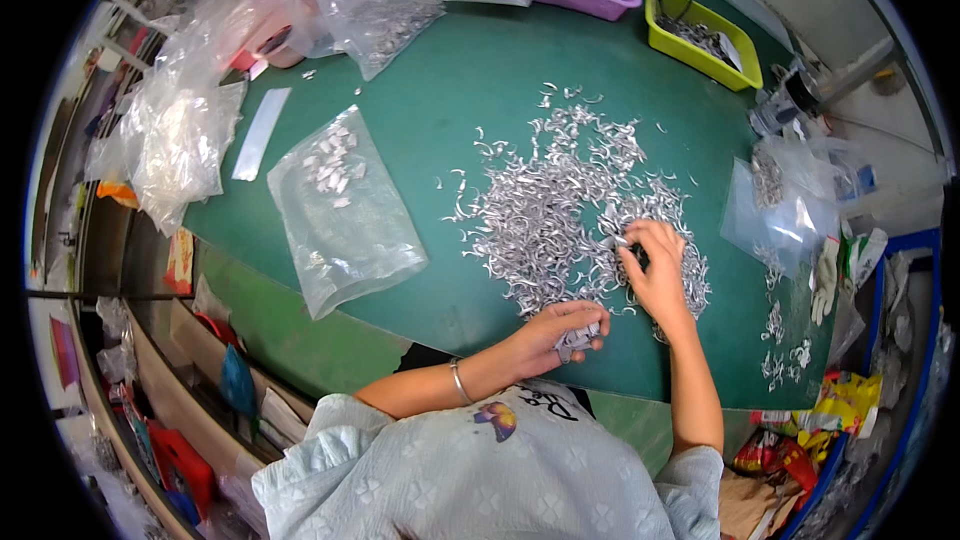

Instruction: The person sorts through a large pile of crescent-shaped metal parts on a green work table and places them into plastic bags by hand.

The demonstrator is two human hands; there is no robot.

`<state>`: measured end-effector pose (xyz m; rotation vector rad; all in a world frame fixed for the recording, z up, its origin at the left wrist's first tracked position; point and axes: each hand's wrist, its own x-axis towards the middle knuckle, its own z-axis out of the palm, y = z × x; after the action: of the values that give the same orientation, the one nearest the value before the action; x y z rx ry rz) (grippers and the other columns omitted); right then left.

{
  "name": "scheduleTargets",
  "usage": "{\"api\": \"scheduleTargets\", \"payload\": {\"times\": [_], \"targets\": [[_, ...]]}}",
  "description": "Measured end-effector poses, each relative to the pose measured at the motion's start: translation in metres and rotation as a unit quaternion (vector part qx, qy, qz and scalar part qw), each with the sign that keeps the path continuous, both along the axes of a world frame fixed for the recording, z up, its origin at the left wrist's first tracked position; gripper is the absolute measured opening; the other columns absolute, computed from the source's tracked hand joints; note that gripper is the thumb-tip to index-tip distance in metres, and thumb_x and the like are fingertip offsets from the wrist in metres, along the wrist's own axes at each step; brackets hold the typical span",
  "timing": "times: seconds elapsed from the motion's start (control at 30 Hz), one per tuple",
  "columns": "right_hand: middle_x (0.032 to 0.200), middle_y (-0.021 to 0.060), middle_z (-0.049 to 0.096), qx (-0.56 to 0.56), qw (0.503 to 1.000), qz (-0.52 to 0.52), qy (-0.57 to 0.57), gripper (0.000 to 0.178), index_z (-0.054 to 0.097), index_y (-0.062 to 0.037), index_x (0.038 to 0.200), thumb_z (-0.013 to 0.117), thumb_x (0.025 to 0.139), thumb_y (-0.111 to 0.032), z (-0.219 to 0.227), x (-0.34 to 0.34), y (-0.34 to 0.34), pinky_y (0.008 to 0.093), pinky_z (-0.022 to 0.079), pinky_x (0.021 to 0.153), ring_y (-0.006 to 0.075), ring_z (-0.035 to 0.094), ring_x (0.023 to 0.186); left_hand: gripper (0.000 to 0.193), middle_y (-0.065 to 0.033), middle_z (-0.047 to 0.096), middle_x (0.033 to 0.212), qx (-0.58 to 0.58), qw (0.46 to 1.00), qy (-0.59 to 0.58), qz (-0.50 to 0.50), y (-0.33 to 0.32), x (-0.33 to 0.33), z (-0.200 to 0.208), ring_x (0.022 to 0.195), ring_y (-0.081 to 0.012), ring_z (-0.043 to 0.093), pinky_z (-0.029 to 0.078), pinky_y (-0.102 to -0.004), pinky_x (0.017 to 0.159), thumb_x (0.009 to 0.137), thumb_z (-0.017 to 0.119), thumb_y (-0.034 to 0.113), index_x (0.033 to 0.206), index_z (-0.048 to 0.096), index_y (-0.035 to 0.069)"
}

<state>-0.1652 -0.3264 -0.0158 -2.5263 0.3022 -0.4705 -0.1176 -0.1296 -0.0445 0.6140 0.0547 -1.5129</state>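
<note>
A wide heap of small curved silver metal pieces [535, 210] is spread over the green table. At the heap's near edge, my left hand [565, 332] is curled around several flat grey pieces [578, 341], whose exact kind I cannot make out. My right hand [655, 265] reaches into the right part of the heap, thumb and fingers bent together among the curved pieces. Whatever lies between those fingertips is too small to name. Left of the heap, a clear plastic bag [350, 230] lies flat with several small pale pieces [335, 165] at its upper end.
A purple bin [605, 5] and a yellow-green bin [700, 55] of metal parts stand at the far edge. Plastic bags [185, 140] crowd the left side. A pale strip [262, 135] lies beside them. More clear bags [785, 205] and a bottle [775, 112] are at the right.
</note>
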Motion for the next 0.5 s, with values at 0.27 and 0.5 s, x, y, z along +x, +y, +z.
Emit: {"api": "scheduleTargets", "payload": {"times": [0.27,0.5], "targets": [[0.087,0.0147,0.060,0.160,0.986,0.033,0.033,0.009,0.058,0.0044,0.089,0.062,0.082,0.001,0.038,-0.032,0.034,0.0352,0.045,0.080,0.0279,0.059,0.083,0.025,0.0027,0.063,0.084,0.071,0.990,-0.103,0.064,0.009,-0.004,0.016,0.068,-0.0049,0.055,0.034,-0.0190,0.047,0.090,0.067,0.036,0.095,0.065,0.011],[0.083,0.0144,0.060,0.024,0.989,0.138,0.037,0.011,0.059,0.0015,0.082,0.066,0.074,0.004,0.062,-0.029,0.065,0.0389,0.041,0.077,0.0328,0.055,0.078,0.023,0.0032,0.061,0.079,0.092,0.966,-0.240,0.034,0.030,0.007,0.036,0.062,-0.0032,0.049,0.031,-0.0189,0.046,0.088,0.070,0.030,0.099,0.066,0.010]]}}
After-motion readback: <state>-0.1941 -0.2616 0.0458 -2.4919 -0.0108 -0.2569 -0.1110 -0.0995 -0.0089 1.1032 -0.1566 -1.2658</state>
